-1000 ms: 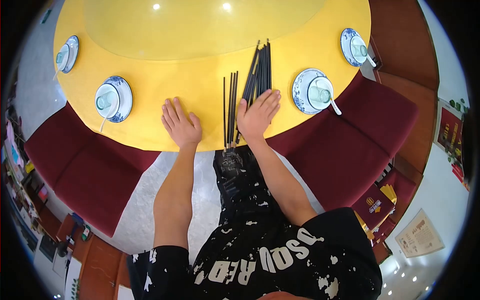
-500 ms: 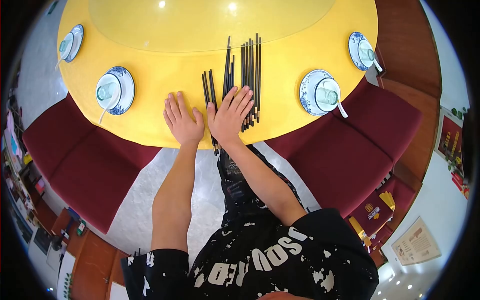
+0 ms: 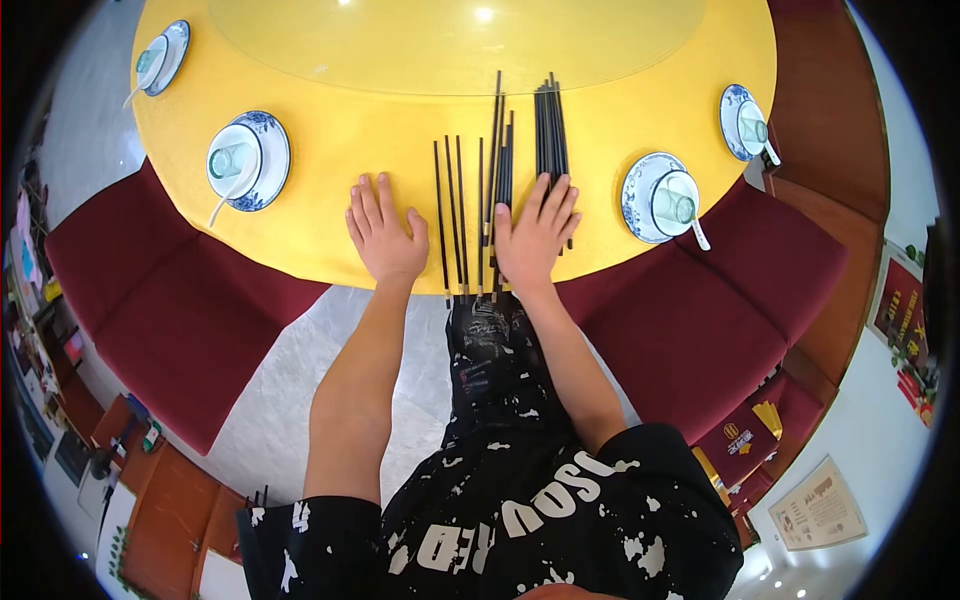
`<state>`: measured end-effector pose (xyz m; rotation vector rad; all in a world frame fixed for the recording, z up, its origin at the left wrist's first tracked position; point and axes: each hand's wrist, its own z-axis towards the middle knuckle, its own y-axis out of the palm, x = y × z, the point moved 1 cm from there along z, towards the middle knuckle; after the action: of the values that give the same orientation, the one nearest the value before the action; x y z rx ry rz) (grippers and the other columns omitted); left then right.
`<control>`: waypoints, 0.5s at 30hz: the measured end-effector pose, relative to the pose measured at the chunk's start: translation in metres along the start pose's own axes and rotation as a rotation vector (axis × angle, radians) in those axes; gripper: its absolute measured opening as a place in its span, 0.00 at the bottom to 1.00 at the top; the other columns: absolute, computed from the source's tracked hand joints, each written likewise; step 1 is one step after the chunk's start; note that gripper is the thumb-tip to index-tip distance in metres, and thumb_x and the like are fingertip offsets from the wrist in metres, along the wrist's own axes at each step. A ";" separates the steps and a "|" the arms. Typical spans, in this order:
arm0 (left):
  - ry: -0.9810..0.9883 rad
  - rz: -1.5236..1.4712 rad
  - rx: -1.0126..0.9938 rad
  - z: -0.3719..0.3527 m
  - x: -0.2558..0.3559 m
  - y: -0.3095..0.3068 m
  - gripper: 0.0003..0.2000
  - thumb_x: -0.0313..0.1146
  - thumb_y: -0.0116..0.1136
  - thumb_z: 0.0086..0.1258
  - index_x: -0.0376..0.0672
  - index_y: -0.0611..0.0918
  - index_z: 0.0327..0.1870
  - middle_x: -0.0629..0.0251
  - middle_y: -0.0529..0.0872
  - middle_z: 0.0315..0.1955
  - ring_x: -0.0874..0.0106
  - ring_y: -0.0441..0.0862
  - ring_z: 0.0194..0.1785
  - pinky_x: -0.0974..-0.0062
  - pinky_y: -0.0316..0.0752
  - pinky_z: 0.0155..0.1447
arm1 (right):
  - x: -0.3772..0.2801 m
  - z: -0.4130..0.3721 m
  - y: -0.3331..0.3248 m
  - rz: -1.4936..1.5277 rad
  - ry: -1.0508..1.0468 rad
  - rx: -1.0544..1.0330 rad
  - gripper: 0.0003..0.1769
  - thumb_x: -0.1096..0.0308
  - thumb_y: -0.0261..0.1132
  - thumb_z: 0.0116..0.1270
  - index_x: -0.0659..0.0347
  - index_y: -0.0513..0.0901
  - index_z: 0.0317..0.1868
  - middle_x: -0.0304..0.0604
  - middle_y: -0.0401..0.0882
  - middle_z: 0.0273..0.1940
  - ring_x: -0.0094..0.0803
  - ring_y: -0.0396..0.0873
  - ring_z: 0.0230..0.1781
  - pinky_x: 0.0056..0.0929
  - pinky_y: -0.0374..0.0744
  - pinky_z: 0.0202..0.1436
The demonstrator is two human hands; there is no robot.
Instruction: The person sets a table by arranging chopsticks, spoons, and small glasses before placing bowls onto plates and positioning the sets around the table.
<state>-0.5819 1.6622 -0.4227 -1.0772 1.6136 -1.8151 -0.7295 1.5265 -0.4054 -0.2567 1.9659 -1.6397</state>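
Note:
Black chopsticks (image 3: 463, 215) lie lengthwise on the yellow tablecloth (image 3: 340, 140), between and under my hands. A few are spread apart at the left of the group, their near ends reaching the table edge. My left hand (image 3: 385, 235) rests flat on the cloth, fingers stretched, just left of these and touching none. My right hand (image 3: 535, 240) lies palm down over the right-hand chopsticks (image 3: 551, 130), fingers spread, covering their near parts. A middle cluster of chopsticks (image 3: 505, 165) runs beside its thumb. Both hands are open.
Plate settings with bowls, glasses and white spoons stand left (image 3: 265, 165) and right (image 3: 640, 210), with others farther out. A clear glass turntable (image 3: 440, 50) covers the table's middle. Maroon chairs (image 3: 180, 300) flank me on both sides.
My right hand has moved right, pushing its chopsticks that way. The left chopsticks now lie more separated from one another. My left hand stays flat; the whole view has shifted slightly.

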 end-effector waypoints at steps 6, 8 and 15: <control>-0.001 -0.007 -0.012 0.000 0.000 -0.002 0.34 0.44 0.49 0.70 0.47 0.61 0.78 0.54 0.56 0.79 0.56 0.50 0.81 0.52 0.44 0.81 | 0.025 -0.040 -0.025 0.097 -0.361 -0.118 0.48 0.43 0.63 0.66 0.65 0.59 0.77 0.65 0.45 0.79 0.64 0.40 0.81 0.68 0.41 0.77; 0.010 -0.017 -0.015 0.000 0.000 -0.005 0.34 0.44 0.49 0.69 0.47 0.61 0.78 0.54 0.56 0.79 0.56 0.50 0.81 0.52 0.44 0.81 | 0.020 -0.071 -0.023 0.164 -0.519 -0.214 0.47 0.43 0.63 0.65 0.62 0.62 0.76 0.62 0.49 0.79 0.60 0.45 0.81 0.64 0.45 0.78; 0.009 -0.019 -0.017 -0.001 -0.002 -0.005 0.35 0.44 0.50 0.69 0.46 0.61 0.78 0.53 0.55 0.78 0.55 0.49 0.81 0.52 0.43 0.81 | -0.008 -0.070 0.007 0.077 -0.526 -0.174 0.44 0.45 0.62 0.66 0.57 0.63 0.77 0.57 0.51 0.79 0.55 0.49 0.80 0.58 0.52 0.78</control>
<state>-0.5809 1.6656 -0.4179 -1.0965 1.6327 -1.8238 -0.7585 1.5916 -0.4032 -0.6042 1.6828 -1.1969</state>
